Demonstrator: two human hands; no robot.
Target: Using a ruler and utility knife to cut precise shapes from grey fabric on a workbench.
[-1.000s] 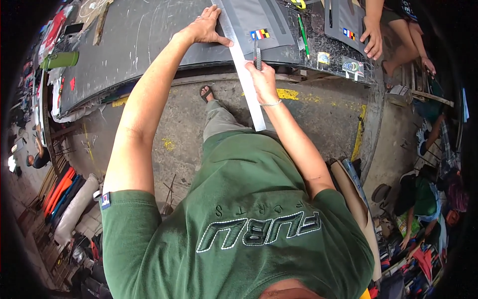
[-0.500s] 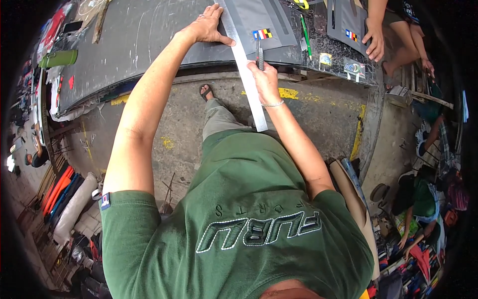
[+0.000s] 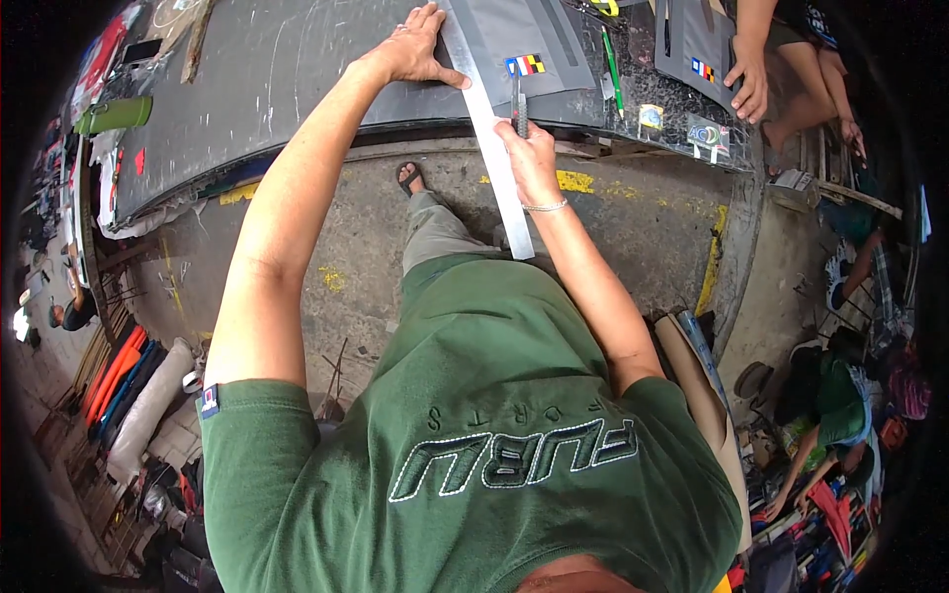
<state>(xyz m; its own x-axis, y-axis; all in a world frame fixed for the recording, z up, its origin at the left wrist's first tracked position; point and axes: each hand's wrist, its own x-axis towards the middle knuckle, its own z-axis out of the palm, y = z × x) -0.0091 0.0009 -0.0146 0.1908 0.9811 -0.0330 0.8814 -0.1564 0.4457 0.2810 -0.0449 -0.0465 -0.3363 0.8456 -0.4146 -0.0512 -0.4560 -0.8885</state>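
Note:
A long metal ruler (image 3: 502,163) lies slanted over a grey fabric panel (image 3: 539,87) and juts past the bench's near edge toward my body. My left hand (image 3: 420,54) presses down with its fingers stretched out, the thumb on the ruler and the other fingers on the dark surface to its left. In my right hand (image 3: 534,163) is a grey utility knife (image 3: 521,114), held beside the ruler's right edge and pointing away from me. Its tip is near a small patch of coloured flags (image 3: 526,65) on the panel. The tip's exact contact is too small to tell.
On the black workbench (image 3: 287,74) lie a green pencil (image 3: 613,71), a green pouch (image 3: 114,116) and stickers (image 3: 650,117). Another person's hand (image 3: 749,79) rests by a second grey panel (image 3: 690,49). Rolled materials (image 3: 148,410) stand at lower left.
The bench and the things on it sit slightly farther right in view. Both hands keep nearly the same place on the ruler and knife.

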